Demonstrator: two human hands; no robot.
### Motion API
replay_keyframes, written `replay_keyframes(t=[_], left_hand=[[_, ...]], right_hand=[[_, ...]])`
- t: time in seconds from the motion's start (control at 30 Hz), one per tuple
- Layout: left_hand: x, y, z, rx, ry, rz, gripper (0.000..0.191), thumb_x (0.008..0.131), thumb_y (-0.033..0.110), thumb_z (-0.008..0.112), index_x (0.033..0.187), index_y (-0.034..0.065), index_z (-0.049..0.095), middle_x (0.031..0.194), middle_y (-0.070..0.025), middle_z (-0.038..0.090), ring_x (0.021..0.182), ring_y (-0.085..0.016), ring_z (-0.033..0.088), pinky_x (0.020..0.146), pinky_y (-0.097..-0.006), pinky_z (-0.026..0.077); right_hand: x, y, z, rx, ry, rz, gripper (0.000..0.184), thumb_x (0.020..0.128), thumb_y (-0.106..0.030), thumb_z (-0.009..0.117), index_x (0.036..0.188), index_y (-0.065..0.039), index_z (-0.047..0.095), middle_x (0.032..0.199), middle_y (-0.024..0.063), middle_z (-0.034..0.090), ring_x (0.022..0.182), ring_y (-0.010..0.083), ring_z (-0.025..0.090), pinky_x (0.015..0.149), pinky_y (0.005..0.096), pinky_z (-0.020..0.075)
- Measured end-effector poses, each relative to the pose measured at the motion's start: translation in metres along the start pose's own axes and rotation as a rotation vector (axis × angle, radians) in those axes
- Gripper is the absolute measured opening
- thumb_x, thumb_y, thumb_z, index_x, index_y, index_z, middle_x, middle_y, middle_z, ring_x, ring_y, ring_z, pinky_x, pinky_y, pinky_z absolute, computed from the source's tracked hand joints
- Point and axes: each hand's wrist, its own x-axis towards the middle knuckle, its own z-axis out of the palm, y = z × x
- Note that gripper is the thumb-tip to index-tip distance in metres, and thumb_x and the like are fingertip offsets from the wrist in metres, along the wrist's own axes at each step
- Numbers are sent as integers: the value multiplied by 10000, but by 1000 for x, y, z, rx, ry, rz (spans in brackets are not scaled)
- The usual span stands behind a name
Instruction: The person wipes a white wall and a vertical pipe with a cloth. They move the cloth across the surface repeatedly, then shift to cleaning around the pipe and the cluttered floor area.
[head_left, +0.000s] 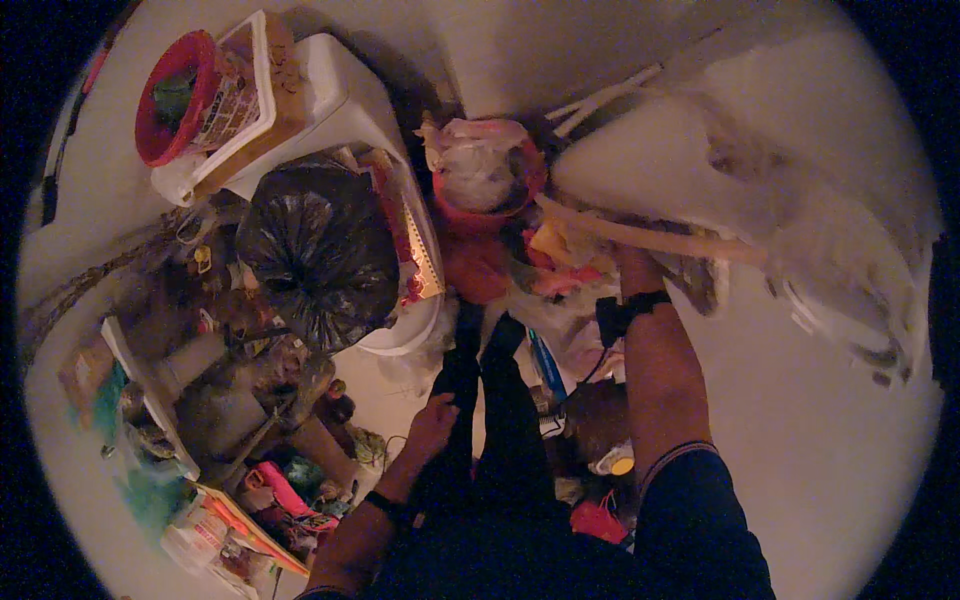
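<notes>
My right hand (637, 262) reaches forward, partly hidden behind a long tan strip (675, 238). Its fingers are blurred, so I cannot tell whether they grip the strip. Beyond it spreads a pale, blurred sheet-like thing (825, 217), possibly plastic. Close to that hand lies a heap of crumpled plastic bags (562, 274) with yellow and red pieces. My left hand (435, 424) is curled by my left leg, with nothing visible in it. Ahead of my feet stands a red bucket (480, 262) with a pale plastic bag (484, 161) in its top.
A knotted black plastic bag (322, 255) sits in a white tub (431, 319). Behind are a cardboard box (281, 82) and a red basket (146, 135). Clutter fills the left floor, including a pink item (281, 491). A blue item (547, 364) lies beside my right leg.
</notes>
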Motion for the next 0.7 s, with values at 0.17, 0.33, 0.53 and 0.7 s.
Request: replay_keyframes(t=[0.17, 0.33, 0.53, 0.7], left_hand=[[-2, -3, 8, 1, -21, -27, 372, 1018, 276, 605, 1314, 52, 579, 1043, -159, 743, 980, -318, 716, 889, -420, 555], [-8, 30, 10, 34, -74, -32, 384, 1017, 288, 596, 1319, 50, 586, 1018, -189, 735, 967, -349, 713, 882, -438, 555], [-13, 81, 6, 100, 12, 132, 388, 1002, 292, 609, 1308, 53, 593, 1017, -227, 729, 960, -403, 706, 849, -472, 558], [-28, 116, -1, 152, -7, 156, 388, 1001, 291, 614, 1307, 54, 594, 1043, -228, 726, 995, -399, 700, 870, -465, 558]], right_hand=[[1, 12, -7, 24, -43, 0, 347, 927, -177, 657, 1224, 2, 637, 1162, 194, 708, 1095, 380, 663, 988, 449, 486], [-6, -1, -45, 76, -50, -62, 369, 920, -186, 657, 1238, -1, 631, 1171, 197, 705, 1097, 385, 661, 999, 453, 479], [-22, -21, -96, 151, -52, -194, 394, 912, -198, 657, 1254, -5, 623, 1182, 199, 702, 1100, 392, 658, 1013, 457, 472], [-49, -65, -126, -160, -39, -242, 410, 899, -188, 650, 1266, -9, 618, 1185, 203, 701, 1102, 393, 658, 1016, 460, 473]])
